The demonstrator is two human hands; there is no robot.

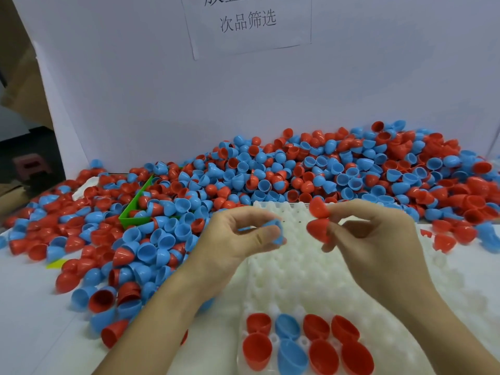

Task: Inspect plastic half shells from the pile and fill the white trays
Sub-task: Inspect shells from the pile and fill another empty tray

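Note:
A large pile of red and blue half shells (270, 171) covers the table's far side and left. Over the white tray (297, 266), my left hand (238, 244) pinches a blue half shell (277, 232) between thumb and fingers. My right hand (373, 244) holds two red half shells: one (318, 207) at the upper fingertips, the other (318, 230) just below it. In the tray's near rows sit several shells, red ones (257, 347) and blue ones (290, 355), all hollow side up.
A green bin (135, 209) lies half buried in the pile at the left. A white board with a taped paper sign (247, 23) stands behind the pile. Loose red shells (443, 243) lie right of the tray. A small yellow scrap (55, 263) sits at the left.

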